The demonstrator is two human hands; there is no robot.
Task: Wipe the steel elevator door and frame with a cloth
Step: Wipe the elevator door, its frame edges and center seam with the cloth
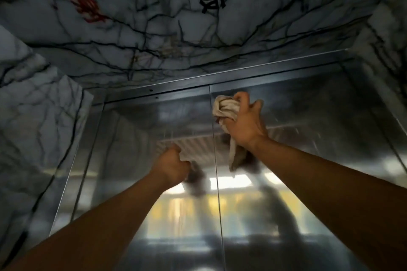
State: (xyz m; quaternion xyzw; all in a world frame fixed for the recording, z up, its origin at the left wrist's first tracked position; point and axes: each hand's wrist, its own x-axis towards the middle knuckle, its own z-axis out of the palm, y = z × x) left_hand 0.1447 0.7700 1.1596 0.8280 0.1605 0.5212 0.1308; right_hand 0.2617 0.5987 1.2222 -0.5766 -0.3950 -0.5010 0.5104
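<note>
The right hand is gripping a bunched beige cloth and pressing it against the upper part of the right steel door panel, just below the steel frame header. One cloth end is hanging below the wrist. The left hand is curling into an empty fist against the left door panel. Veined marble cladding is surrounding the frame.

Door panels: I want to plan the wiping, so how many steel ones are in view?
2. The left door panel lies behind the left hand; the right door panel is under the right hand holding the cloth.
</note>
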